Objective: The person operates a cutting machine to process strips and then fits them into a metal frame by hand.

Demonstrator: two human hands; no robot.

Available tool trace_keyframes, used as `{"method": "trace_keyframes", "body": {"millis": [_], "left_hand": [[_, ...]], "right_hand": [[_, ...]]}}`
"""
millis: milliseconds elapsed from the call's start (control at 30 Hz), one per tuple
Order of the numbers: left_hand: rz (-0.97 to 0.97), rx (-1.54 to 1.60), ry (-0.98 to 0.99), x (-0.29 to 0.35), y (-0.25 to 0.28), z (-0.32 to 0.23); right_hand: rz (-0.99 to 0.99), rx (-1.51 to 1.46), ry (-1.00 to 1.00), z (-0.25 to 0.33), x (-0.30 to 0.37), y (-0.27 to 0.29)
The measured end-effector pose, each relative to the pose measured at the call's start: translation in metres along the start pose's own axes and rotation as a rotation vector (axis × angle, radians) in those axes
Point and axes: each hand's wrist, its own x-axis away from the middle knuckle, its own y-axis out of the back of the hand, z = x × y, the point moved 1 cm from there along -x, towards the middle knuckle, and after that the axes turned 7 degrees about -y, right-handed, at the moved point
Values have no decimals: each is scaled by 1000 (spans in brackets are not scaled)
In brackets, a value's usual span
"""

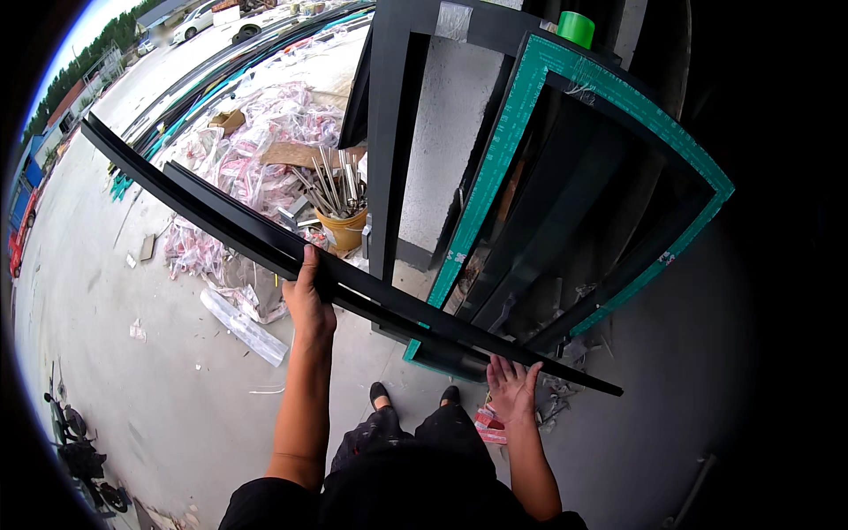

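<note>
The left grip (309,305) pinched the long dark bars (415,306), slanting before the green-edged frame (501,150), while the right grip (513,389) lay spread at their near edge, seemingly a steadying step, the next move calling for even support.

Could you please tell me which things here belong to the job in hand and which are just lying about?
Job, likely:
- long dark bars, in the left hand
- perhaps the green-edged frame behind

Apparently lying about:
- crumpled plastic sheeting
- yellow bucket
</note>
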Motion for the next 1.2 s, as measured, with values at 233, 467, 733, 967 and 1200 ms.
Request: {"method": "trace_keyframes", "body": {"millis": [233,467,733,967,1200], "left_hand": [[100,-145,151,-30,29,11],[27,-483,47,-66,53,-26],[-158,-533,-316,-107,64,-119],[144,-688,-418,-88,-26,-102],[472,-737,-293,-58,-147,-26]], "right_hand": [[-101,93,253,78,-14,-2],[-335,430,623,211,31,-64],[-407,750,815,289,73,-139],[-214,1110,580,210,-7,-150],[7,1316,661,148,-79,-103]]}}
